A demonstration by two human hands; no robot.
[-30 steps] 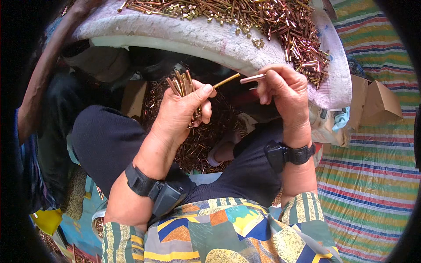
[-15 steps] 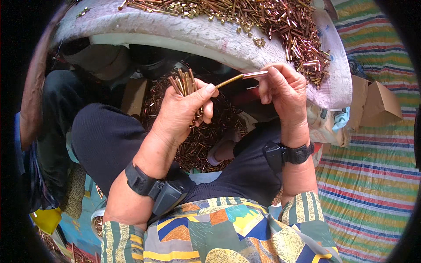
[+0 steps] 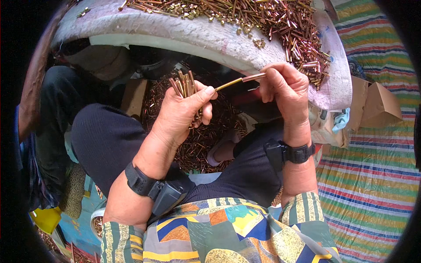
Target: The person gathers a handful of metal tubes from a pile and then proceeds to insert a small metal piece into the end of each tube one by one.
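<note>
My left hand (image 3: 180, 107) is closed round a bundle of thin copper-coloured rods (image 3: 184, 83), their ends sticking up past the fingers. Its thumb and forefinger also pinch a slim gold rod (image 3: 229, 84) that points toward my other hand. A shiny pinkish-copper tube (image 3: 253, 77) meets the far end of that rod, in line with it; whether one sits inside the other I cannot tell. The fingertips of my right hand (image 3: 284, 87) pinch the tube's outer end. Both hands are in the air, just short of the padded table edge.
A pale padded work surface (image 3: 175, 33) carries a heap of copper and gold pieces (image 3: 289, 26). More rods (image 3: 197, 147) lie piled below, between my legs. Cardboard (image 3: 380, 105) stands right, by a striped sheet (image 3: 368, 175). Another person's arm (image 3: 31, 101) and leg are at left.
My right hand has shifted slightly right and down, its fingers a little more curled. The tube tilts slightly lower with it. My left hand stays almost still, holding the bundle.
</note>
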